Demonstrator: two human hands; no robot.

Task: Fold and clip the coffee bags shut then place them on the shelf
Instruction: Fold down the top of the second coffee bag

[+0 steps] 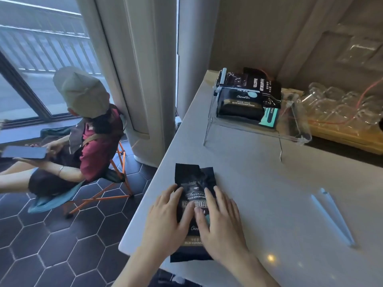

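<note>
A black coffee bag (193,177) lies flat near the front left edge of the pale counter (269,183), its crumpled open top pointing away from me. My left hand (167,220) and my right hand (219,222) both press flat on the bag's middle with straight fingers. A long pale blue bag clip (331,219) lies on the counter to the right, apart from the hands. Farther back stands a clear acrylic shelf (294,131) holding several black coffee bags (238,104), one with a clip on its top.
A wooden tray with clear glasses (342,106) sits behind the shelf at the right. Left of the counter a person sits on a folding chair (116,183) holding a phone. The counter's left edge drops to a dark hexagon-tiled floor.
</note>
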